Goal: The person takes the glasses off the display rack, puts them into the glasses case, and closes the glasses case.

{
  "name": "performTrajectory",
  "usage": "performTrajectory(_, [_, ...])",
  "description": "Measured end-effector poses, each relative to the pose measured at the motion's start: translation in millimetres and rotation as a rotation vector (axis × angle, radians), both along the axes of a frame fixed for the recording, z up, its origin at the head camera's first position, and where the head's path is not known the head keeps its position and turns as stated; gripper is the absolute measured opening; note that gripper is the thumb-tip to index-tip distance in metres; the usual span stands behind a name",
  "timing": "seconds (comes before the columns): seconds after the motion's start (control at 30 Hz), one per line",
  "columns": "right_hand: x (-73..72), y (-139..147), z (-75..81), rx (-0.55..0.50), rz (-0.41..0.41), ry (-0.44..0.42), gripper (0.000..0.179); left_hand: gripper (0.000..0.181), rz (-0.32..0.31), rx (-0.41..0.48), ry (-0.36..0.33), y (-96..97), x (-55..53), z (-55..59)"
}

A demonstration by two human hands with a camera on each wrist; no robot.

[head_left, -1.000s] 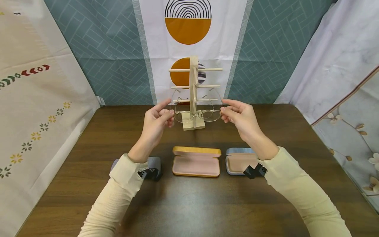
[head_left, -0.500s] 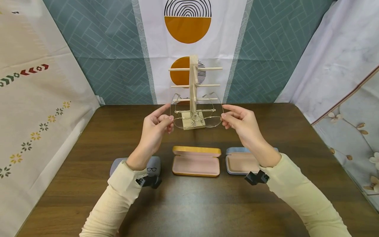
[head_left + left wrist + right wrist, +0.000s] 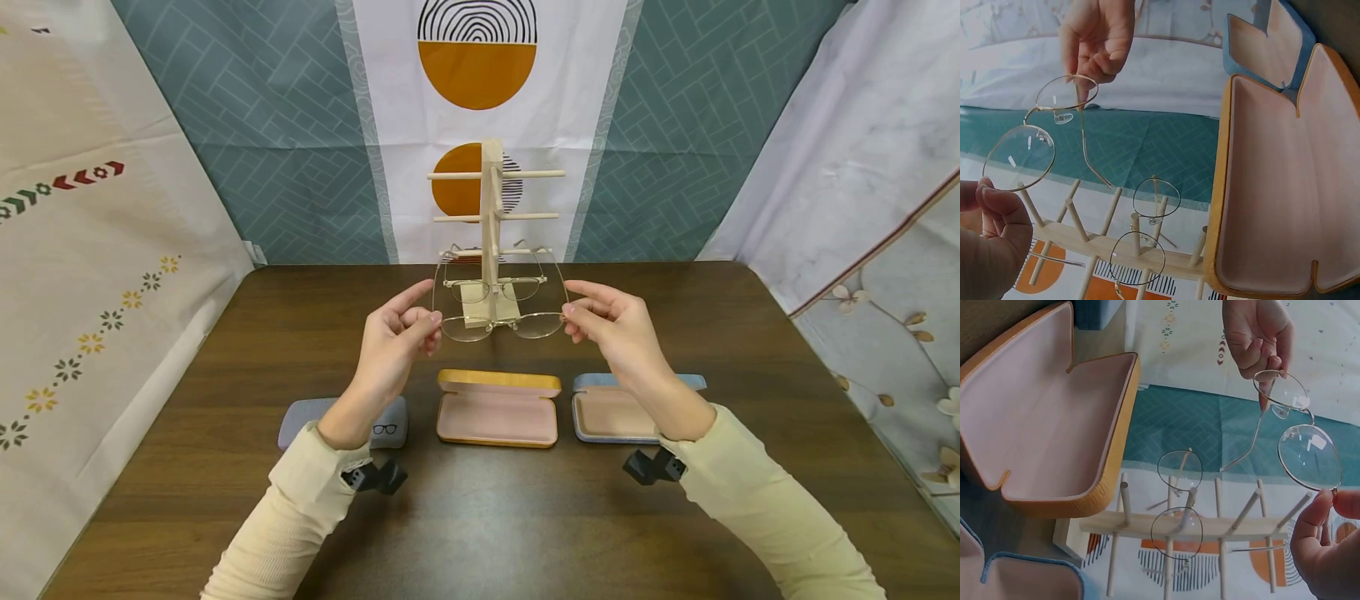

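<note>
By the left hand [image 3: 392, 340] and the right hand [image 3: 617, 335], a pair of glasses [image 3: 538, 326] was held in 2 narrow pinches — 1 at each outer corner of the front, index fingers set near the arms. The glasses were held up in front of a wooden rack [image 3: 491, 196], arms pointed toward it. Low on the rack, a 2nd pair [image 3: 522, 288] was hung. On the table [image 3: 480, 533], 2 opened cases were seen — a yellow case [image 3: 497, 382] in the middle, a blue case [image 3: 609, 413] partly covered by the right wrist — and a closed grey case [image 3: 300, 419] was partly hidden by the left.
</note>
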State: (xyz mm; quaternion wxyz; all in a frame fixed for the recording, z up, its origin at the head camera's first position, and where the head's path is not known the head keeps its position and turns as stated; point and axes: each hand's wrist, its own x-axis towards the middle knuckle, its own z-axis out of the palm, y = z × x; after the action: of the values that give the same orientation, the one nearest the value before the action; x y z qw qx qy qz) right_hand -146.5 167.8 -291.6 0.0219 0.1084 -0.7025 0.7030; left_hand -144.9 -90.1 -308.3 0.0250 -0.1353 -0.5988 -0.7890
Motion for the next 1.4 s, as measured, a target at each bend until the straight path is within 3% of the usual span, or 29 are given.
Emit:
performTrajectory(0.7, [9.6, 1, -18.8, -0.003, -0.006, -0.026, 0.04, 0.049, -0.014, -0.024, -0.023, -0.6, 11.6, -15.9])
performTrajectory(1.4, [10.9, 2, -23.9, -0.01, 0.006, -0.018, 0.04, 0.048, -0.062, -0.022, -0.025, 0.1, 10.5, -20.9])
